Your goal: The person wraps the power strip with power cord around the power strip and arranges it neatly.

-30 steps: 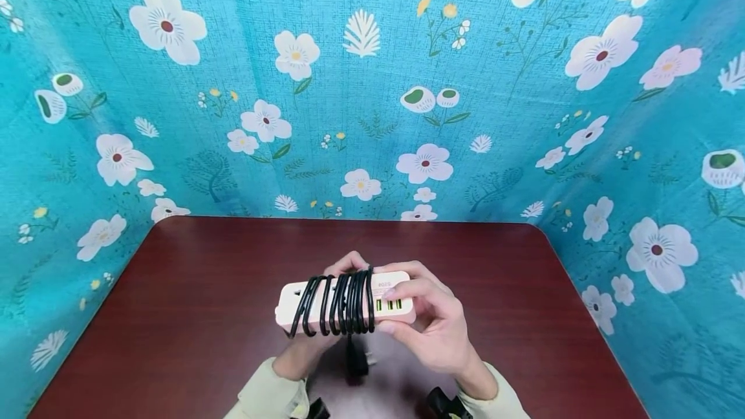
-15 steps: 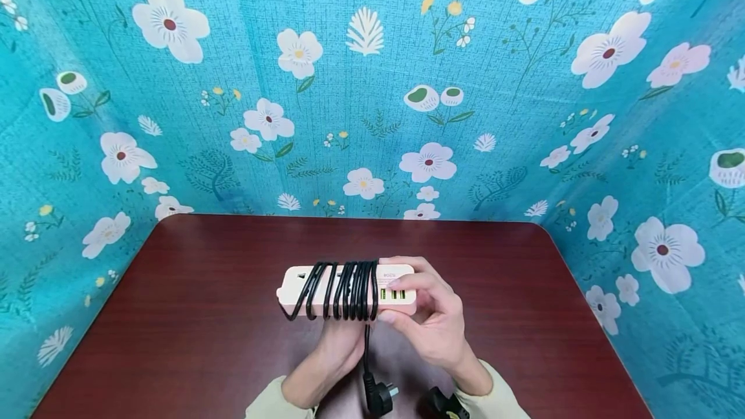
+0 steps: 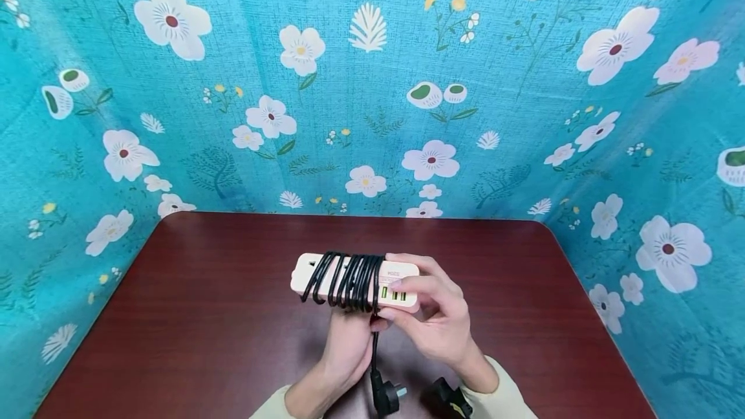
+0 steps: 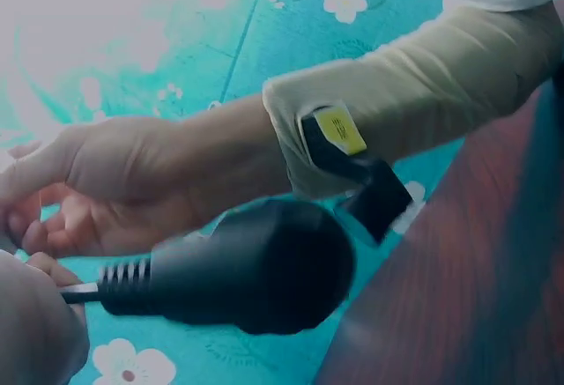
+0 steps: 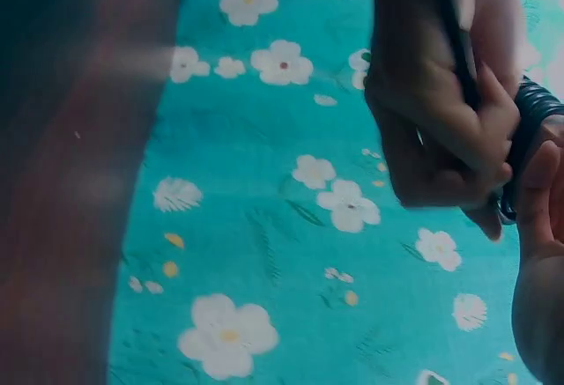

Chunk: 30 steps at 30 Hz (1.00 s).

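A pale pink power strip (image 3: 401, 271), with USB ports near its right end, is held up over the table. My right hand (image 3: 439, 315) grips that end, fingers on the top face and thumb along the near edge. Several turns of black power cord (image 3: 356, 280) wrap the strip's middle and left. My left hand (image 3: 347, 344) is under the strip; in the right wrist view, the left hand (image 5: 445, 121) has its fingers curled round the cord. Below it the black plug (image 3: 385, 396) dangles, prongs to the right; the left wrist view shows the plug (image 4: 256, 270) close up.
A dark reddish-brown table (image 3: 204, 290) lies underneath. Behind it and at both sides hangs a turquoise flowered cloth (image 3: 349, 115). A black strap device (image 3: 451, 398) sits at the right wrist, beside the pale sleeve (image 3: 500, 393).
The left hand has come from behind the strip to underneath it. The plug now hangs lower and further right. The strip has risen slightly and tilted, while the right hand keeps its grip.
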Each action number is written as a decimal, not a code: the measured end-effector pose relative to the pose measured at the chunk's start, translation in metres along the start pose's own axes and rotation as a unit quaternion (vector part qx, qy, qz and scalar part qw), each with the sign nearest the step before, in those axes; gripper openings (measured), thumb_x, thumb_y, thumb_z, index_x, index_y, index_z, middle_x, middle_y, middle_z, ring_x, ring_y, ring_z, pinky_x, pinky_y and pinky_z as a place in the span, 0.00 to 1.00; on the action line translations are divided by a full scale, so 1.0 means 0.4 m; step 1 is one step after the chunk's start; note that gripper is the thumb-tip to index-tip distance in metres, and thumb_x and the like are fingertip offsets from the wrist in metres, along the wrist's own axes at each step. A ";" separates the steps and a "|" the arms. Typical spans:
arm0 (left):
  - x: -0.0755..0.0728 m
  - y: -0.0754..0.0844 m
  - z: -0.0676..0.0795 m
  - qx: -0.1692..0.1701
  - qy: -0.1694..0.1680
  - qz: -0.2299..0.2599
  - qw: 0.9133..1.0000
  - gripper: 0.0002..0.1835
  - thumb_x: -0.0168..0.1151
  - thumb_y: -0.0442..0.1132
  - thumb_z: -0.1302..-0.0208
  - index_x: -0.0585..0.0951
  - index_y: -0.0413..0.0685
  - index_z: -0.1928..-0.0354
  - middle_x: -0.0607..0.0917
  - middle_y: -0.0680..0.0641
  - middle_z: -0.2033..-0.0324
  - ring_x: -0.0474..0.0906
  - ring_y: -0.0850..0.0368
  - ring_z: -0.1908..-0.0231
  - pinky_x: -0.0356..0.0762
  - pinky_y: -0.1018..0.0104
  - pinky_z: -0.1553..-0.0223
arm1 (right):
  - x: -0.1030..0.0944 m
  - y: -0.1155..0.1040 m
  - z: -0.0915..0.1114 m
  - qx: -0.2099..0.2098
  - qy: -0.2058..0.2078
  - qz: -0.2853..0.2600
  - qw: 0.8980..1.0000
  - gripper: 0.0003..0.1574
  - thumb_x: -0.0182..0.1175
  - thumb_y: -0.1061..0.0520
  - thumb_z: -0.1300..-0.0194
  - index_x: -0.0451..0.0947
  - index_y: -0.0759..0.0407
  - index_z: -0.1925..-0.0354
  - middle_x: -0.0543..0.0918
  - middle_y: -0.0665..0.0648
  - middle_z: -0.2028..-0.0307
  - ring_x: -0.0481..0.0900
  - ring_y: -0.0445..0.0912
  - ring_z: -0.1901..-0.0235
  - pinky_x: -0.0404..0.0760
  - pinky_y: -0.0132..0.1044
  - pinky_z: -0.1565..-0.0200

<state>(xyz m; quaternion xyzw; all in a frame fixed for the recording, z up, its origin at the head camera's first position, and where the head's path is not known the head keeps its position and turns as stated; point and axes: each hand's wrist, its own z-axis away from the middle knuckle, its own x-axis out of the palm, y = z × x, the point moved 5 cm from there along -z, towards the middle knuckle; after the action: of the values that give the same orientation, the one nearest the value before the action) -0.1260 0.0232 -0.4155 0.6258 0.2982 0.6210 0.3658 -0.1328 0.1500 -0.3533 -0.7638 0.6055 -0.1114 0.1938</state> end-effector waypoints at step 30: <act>0.014 0.216 0.099 0.469 -0.108 -0.613 0.627 0.11 0.72 0.32 0.43 0.87 0.49 0.57 0.84 0.56 0.65 0.81 0.63 0.70 0.79 0.71 0.67 | -0.122 -0.006 -0.019 -0.032 -0.072 0.294 0.952 0.13 0.68 0.52 0.28 0.85 0.63 0.59 0.84 0.72 0.46 0.84 0.51 0.49 0.80 0.24 0.51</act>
<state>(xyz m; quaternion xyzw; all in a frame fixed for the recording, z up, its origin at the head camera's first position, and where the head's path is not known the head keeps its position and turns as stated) -0.0932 -0.0235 -0.3393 0.4483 0.8219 -0.0424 0.3489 -0.1456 0.1963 -0.3424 -0.5637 0.7910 0.0258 0.2365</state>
